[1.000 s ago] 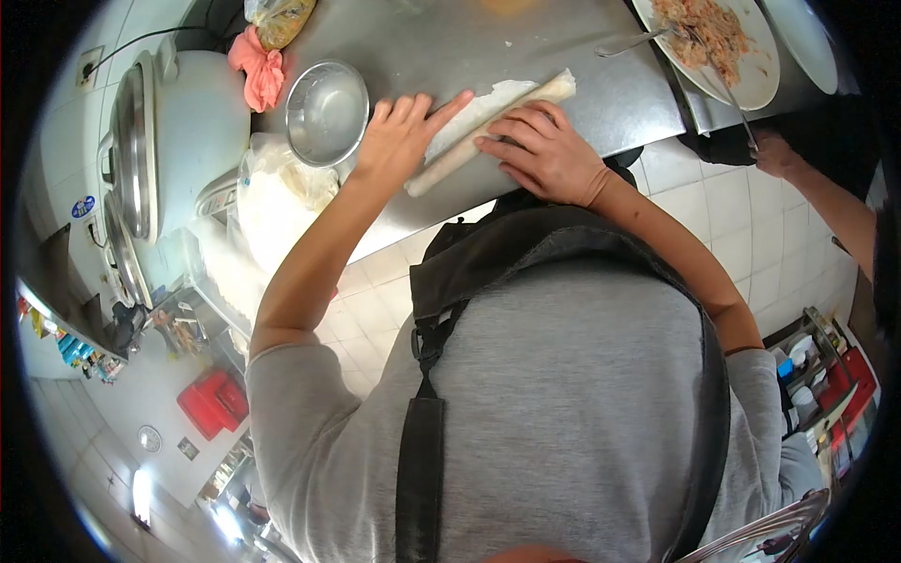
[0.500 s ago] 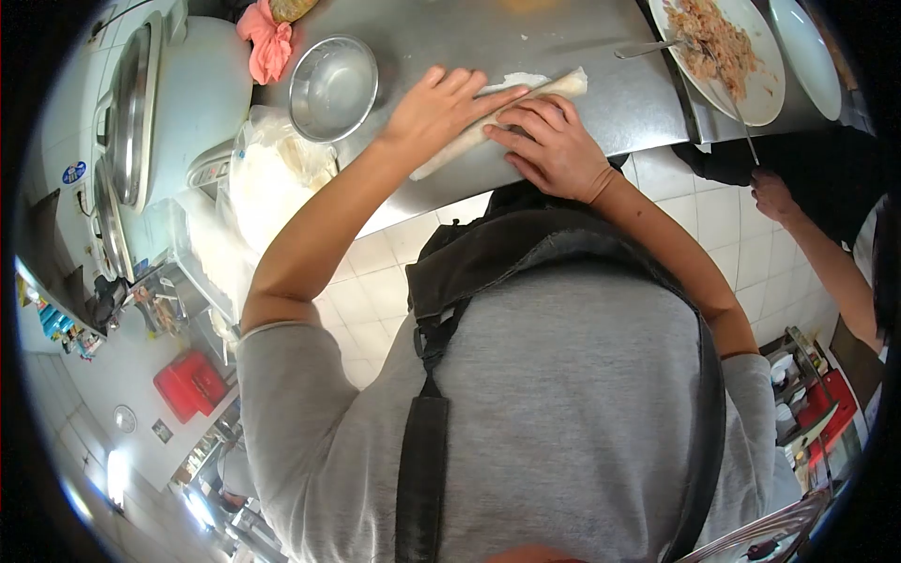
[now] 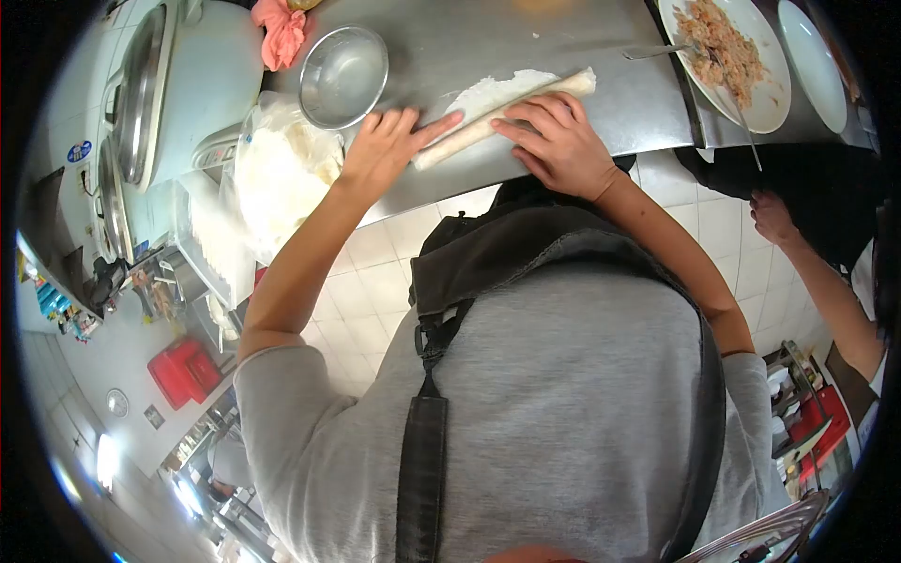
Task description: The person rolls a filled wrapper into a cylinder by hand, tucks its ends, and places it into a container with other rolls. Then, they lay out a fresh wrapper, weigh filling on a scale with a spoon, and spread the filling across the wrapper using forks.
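Note:
A long pale roll [image 3: 460, 143] lies slanted near the front edge of the steel counter, with a thin white sheet [image 3: 488, 92] spread flat along its far side. My left hand [image 3: 387, 141] is at the roll's left end, thumb stretched out along it and the other fingers apart, holding nothing. My right hand [image 3: 556, 141] rests over the right part of the roll, fingers spread and bent across its top without wrapping round it. Just beyond my left hand stands a round metal bowl [image 3: 343, 77].
Left are a plastic bag of white sheets [image 3: 286, 174], a pink cloth [image 3: 278, 33] and a large lidded pot [image 3: 211, 84]. Right, a plate of shredded filling [image 3: 784, 103] with utensils sits beside a white dish [image 3: 812, 66]. A co-worker's hand [image 3: 773, 218] is near the counter edge.
My left hand has drawn back from the roll's middle to its left end, uncovering more of the white sheet. My right hand stays on the roll. The co-worker's hand has moved lower, away from the utensil.

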`<state>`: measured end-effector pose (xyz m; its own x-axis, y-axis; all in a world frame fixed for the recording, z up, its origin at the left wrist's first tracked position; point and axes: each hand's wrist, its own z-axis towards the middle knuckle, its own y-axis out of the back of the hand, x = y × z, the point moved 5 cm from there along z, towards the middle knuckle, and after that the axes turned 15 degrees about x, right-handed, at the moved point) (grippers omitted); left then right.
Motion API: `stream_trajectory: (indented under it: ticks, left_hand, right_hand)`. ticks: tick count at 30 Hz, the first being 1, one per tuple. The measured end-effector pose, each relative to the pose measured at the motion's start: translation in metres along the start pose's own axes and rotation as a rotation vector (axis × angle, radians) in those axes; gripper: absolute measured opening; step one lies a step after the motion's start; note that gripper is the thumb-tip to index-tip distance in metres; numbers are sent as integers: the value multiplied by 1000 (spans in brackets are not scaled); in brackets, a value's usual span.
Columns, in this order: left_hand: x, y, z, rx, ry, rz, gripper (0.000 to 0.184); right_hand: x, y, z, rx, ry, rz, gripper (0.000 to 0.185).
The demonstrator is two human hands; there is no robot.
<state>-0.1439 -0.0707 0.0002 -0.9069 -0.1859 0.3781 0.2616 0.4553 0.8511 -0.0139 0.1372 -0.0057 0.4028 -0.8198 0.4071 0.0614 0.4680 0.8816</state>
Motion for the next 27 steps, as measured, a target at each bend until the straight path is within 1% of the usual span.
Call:
stream_trajectory:
  ticks: [2,4,5,6,7,8,9,10,11,12,13,14,16,17,19,20,22,23,25,26,27]
  left_hand:
    - [1,0,-25,7,-25,-18,85]
    - [3,1,-43,-16,-48,-78,71]
    - [5,1,-47,-14,-40,-79,71]
    - [9,7,-50,-77,-44,-214,63]
    - [14,12,-52,-143,-50,-348,55]
    - [11,15,-48,-145,-47,-349,55]
    - [8,25,-42,-253,12,-502,46]
    - [4,32,-35,-362,72,-655,37]
    - [-9,37,-23,-364,73,-656,37]
    - [-20,42,-9,-433,57,-784,42]
    - [-29,47,1,-504,39,-913,49]
    - [-39,50,11,-508,41,-917,49]
    - [-47,44,24,-457,200,-1060,58]
    - [-48,42,26,-458,202,-1064,58]
    - [-42,29,31,-409,323,-1266,64]
    - [-40,27,32,-408,326,-1270,64]
    - [-30,19,34,-398,373,-1539,68]
    - [-26,19,34,-399,376,-1540,68]
    - [-22,36,30,-485,346,-969,73]
    - [-21,37,32,-485,346,-971,73]
    - [-21,43,32,-538,357,-880,75]
  right_hand:
    - [1,3,1,-4,4,19,46]
    - [0,3,2,-6,8,37,45]
    - [-2,3,2,-43,0,37,40]
    - [-3,4,2,-81,-8,35,36]
    - [-6,5,5,-81,-3,33,36]
    - [-8,5,8,-52,9,45,32]
    - [-11,5,11,-22,20,59,28]
    - [-12,5,14,-20,21,58,28]
    - [-14,6,17,-29,29,60,24]
    - [-16,7,20,-38,38,60,20]
    - [-18,7,22,-35,39,55,20]
    - [-20,6,23,-38,52,57,20]
    - [-23,7,25,-35,68,57,20]
    - [-25,6,27,-31,73,53,20]
    - [-29,5,30,-23,77,51,21]
    - [-33,5,34,-17,71,64,20]
    - [-34,8,41,-9,68,77,19]
    - [-35,10,45,-15,51,54,17]
    - [-36,14,52,-20,33,31,16]
    - [-38,14,55,2,5,22,14]
    - [-40,13,58,26,-23,14,12]
